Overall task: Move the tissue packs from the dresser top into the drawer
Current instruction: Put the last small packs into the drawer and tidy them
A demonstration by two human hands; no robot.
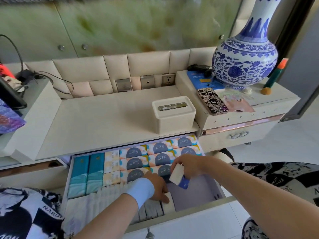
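The open drawer [222,200] below the dresser top [96,118] holds rows of tissue packs: two teal ones [85,175] at the left, cream ones [111,167] beside them, and several blue-and-orange packs [136,152] toward the back. A row of white packs [103,199] stands along the front. My left hand [158,188], with a white wristband, presses on a white pack [170,202] at the row's right end. Just above the drawer's bare right part, my right hand [187,165] is shut on a white-and-blue tissue pack [179,177].
A cream lidded box [173,114] stands on the dresser top. The raised right side carries a patterned phone [212,101], a large blue-and-white vase [245,54], a blue booklet and a green-orange tube [274,75]. Cables and a dark screen sit at the left.
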